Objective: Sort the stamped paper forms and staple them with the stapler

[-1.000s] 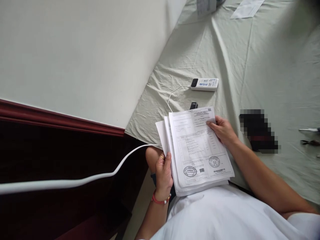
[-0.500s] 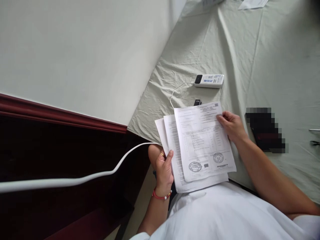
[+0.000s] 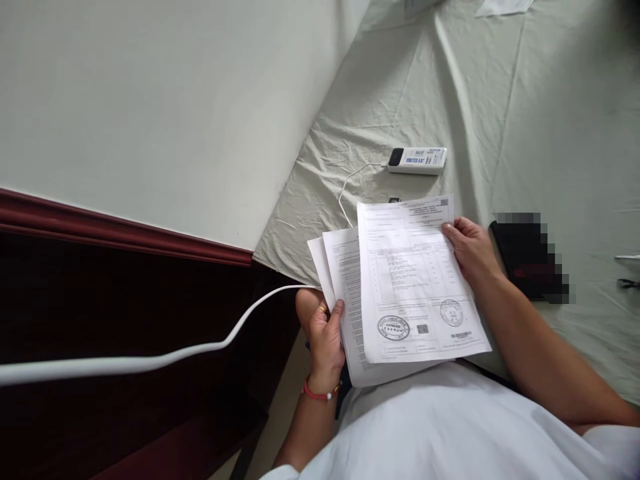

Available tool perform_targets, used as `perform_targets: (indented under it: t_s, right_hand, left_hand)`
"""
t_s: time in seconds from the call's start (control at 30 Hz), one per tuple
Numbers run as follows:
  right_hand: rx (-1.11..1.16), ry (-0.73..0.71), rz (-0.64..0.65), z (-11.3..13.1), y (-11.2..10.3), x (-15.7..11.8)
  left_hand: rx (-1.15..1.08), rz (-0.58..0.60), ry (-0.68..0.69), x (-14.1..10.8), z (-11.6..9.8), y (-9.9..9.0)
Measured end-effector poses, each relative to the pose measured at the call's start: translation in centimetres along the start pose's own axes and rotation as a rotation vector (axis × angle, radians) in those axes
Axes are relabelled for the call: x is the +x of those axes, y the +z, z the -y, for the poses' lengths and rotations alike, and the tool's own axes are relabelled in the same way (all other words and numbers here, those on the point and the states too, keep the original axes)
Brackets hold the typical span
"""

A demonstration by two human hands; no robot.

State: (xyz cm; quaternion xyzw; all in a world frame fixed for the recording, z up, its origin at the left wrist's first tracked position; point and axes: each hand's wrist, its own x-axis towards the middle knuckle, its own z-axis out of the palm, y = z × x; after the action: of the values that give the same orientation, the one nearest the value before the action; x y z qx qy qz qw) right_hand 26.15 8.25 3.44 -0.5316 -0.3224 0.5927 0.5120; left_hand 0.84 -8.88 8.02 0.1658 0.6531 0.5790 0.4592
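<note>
My left hand (image 3: 325, 337), with a ring and a red beaded bracelet, pinches the left edge of a few printed sheets (image 3: 346, 280) between thumb and fingers. In front of them, my right hand (image 3: 473, 248) grips the upper right edge of a stamped document (image 3: 407, 277). This page bears a table, an oval stamp at lower left and a round stamp at lower right. It overlaps the sheets and covers most of them. The fingers behind the papers are hidden.
A white power bank (image 3: 417, 161) with a white cable (image 3: 345, 187) lies on the pale green cloth (image 3: 390, 100). Partly blurred out, a black object (image 3: 525, 267) rests right of my right hand. A thick white cord (image 3: 190, 348) crosses at left, below the wall (image 3: 150, 100).
The stamped document has shifted to the right with my right hand, opening more distance from the sheets behind. My left hand has barely moved.
</note>
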Motion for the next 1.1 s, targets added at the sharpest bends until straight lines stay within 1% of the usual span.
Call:
perform_targets:
  t_s: [0.13, 0.23, 0.3, 0.37, 0.43, 0.5, 0.6, 0.7, 0.8, 0.93, 1.03, 1.1]
  right_hand:
    - [-0.079, -0.065, 0.017, -0.5, -0.2, 0.1]
    - [-0.168, -0.097, 0.006, -0.7, -0.6, 0.5]
    - [-0.176, -0.086, 0.006, -0.9, -0.8, 0.7]
    - [-0.183, -0.070, 0.024, -1.1, -0.9, 1.0]
    - [-0.239, -0.075, 0.055, -1.4, -1.1, 1.1]
    - [-0.335, -0.100, 0.072, -1.7, -1.3, 1.3]
    - [-0.496, -0.155, 0.062, -1.9, -1.6, 1.4]
    - [-0.633, -0.207, 0.043, -1.6, -1.7, 1.3]
    - [-0.729, -0.245, 0.034, -0.8, -1.6, 1.1]
    - [-0.799, -0.296, -0.018, 0.1, -1.9, 0.9]
    - [-0.852, -0.346, -0.080, 0.7, -2.4, 0.9]
    - [-0.880, -0.364, -0.081, 0.8, -2.4, 0.8]
  left_hand:
    - [-0.034, -0.012, 0.018, -0.1, -0.3, 0.1]
    - [-0.031, -0.043, 0.087, 0.0, -1.3, -0.7]
    - [-0.013, -0.091, 0.143, 0.1, -2.5, -1.7]
    - [0.015, -0.176, 0.223, 0.2, -3.9, -2.8]
    - [0.038, -0.260, 0.319, 0.2, -5.5, -3.8]
    - [0.050, -0.311, 0.398, 0.0, -6.9, -4.3]
    - [0.071, -0.352, 0.502, -0.5, -8.6, -4.4]
    - [0.083, -0.391, 0.567, -1.2, -9.8, -3.9]
    - [0.062, -0.413, 0.613, -1.7, -10.6, -3.4]
    - [0.039, -0.391, 0.631, -1.9, -11.0, -3.2]
    - [0.001, -0.358, 0.587, -2.0, -11.1, -3.3]
    - [-0.019, -0.331, 0.522, -2.1, -10.9, -3.2]
